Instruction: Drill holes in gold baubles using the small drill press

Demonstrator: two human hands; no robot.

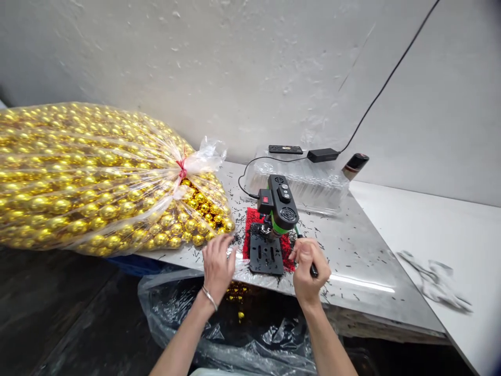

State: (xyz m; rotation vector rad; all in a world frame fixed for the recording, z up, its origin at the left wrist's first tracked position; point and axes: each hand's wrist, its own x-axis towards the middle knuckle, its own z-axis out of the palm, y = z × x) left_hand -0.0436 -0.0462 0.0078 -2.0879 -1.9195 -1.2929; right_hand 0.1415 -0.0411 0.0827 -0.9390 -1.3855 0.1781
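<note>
A small black-and-green bench drill press [284, 206] stands on the metal table, its slotted black base plate [266, 255] on a red mat [288, 249]. My right hand [310, 269] is wrapped around the drill press's lever handle [313, 270], whose black end shows below the fingers. My left hand [217, 263], a bracelet on its wrist, is left of the base plate with fingers stretched forward. Just beyond those fingertips lie shiny gold balls [209, 211] at the torn opening of a large clear bag [97, 177]. Nothing shows in the left hand.
Dark shavings litter the metal table [364, 245]. Behind the drill are a clear plastic box [313, 193], a power adapter [323, 155] with its cord, and a dark-capped can [355, 165]. A plastic-lined container [168, 297] with gold balls sits below the front edge. White gloves [438, 279] lie right.
</note>
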